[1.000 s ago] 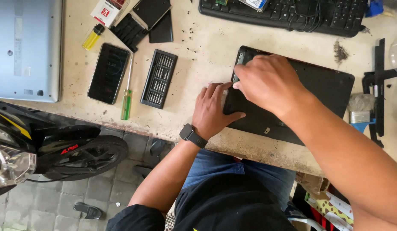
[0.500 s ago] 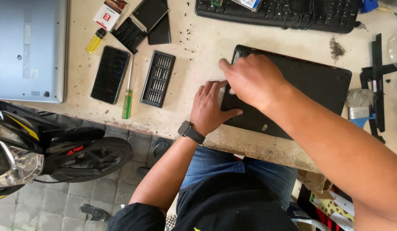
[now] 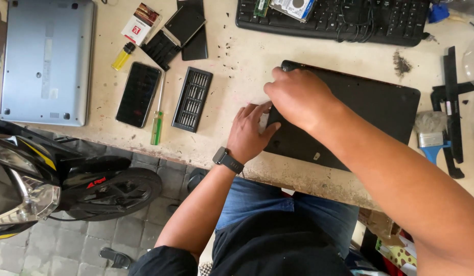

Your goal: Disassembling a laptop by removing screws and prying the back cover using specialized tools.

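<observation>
A: Head view, nearest first: your lap in blue jeans point(image 3: 278, 204) sits at the bottom, tucked against the table edge point(image 3: 206, 158). What do you see above it?

B: Your left hand point(image 3: 249, 134), a dark watch point(image 3: 227, 160) on its wrist, lies flat with fingers spread on the near left corner of the black laptop base point(image 3: 370, 110). It presses down and grips nothing.

A: And your right hand point(image 3: 298, 97)?

B: It arches over the far left corner of that same base, fingers curled down onto the edge. You cannot tell whether they pinch anything; the fingertips are hidden under the hand.

A: Where does the base lie?

B: Flat on the table, underside up, right of centre, its near edge close to the table's edge.

A: To your left?

B: A green-handled screwdriver point(image 3: 157, 121) lies between a black phone point(image 3: 139, 94) and an open bit set point(image 3: 193, 99). A silver laptop point(image 3: 45, 61) lies beyond the phone at the far left, and a motorbike point(image 3: 53, 179) stands below the table.

A: Farther off?

B: A yellow lighter point(image 3: 122, 56), a black keyboard point(image 3: 339, 20) along the far edge, and a blue-handled brush point(image 3: 429, 133) to the right of the base.
</observation>
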